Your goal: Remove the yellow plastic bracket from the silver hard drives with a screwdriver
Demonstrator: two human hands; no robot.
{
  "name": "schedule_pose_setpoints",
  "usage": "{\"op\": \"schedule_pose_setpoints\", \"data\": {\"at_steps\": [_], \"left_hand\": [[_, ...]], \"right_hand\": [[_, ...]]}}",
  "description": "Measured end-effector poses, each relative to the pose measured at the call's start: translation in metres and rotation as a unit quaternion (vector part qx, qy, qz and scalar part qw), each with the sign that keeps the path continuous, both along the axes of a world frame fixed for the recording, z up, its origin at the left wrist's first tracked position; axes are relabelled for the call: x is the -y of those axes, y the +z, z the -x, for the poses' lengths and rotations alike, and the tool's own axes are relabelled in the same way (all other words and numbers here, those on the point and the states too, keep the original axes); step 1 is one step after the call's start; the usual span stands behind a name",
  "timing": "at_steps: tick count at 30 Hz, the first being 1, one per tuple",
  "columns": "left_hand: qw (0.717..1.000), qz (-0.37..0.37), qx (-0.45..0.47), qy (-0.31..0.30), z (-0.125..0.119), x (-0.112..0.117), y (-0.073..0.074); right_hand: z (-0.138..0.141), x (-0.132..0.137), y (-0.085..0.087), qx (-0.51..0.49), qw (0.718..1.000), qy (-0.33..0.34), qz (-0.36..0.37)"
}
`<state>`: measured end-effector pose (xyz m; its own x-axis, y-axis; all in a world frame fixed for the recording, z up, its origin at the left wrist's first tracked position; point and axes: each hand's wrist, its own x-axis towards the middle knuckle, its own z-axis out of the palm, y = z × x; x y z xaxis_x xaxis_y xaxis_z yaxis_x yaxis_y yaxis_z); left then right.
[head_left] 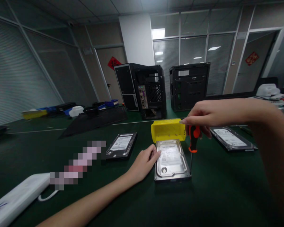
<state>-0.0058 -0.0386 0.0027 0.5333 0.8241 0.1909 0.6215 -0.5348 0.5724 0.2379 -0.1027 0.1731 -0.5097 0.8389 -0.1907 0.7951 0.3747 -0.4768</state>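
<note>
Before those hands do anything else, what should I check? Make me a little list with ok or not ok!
1. Left hand steadying the silver hard drive: ok, at its left edge.
2. Right hand holding the screwdriver: ok.
3. Screwdriver about upright: ok.
4. Tip sitting in a screw: cannot tell, too small.
5. Yellow bin close by: ok, just behind the drive.

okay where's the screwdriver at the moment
In the head view, the screwdriver is right of centre, nearly upright in the right hand, its tip down at the near right corner of the hard drive under the left hand's fingertips.
</note>
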Motion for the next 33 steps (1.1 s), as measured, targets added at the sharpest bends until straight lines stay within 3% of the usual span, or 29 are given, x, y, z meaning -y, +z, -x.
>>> {"op": "schedule_pose_setpoints", "data": {"at_steps": [22, 33], "left_hand": [[1.0, 0.004, -0.004, -0.005, 0.002, 0.0, -0.001], [1.0, 0.009, -0.004, -0.007, 0.002, 0.001, -0.001]], "right_hand": [[0.005, -0.004, -0.008, 0.05, 0.997, -0.053, -0.009], [0.004, -0.006, -0.009, 0.046, 0.999, -0.014, 0.006]]}}
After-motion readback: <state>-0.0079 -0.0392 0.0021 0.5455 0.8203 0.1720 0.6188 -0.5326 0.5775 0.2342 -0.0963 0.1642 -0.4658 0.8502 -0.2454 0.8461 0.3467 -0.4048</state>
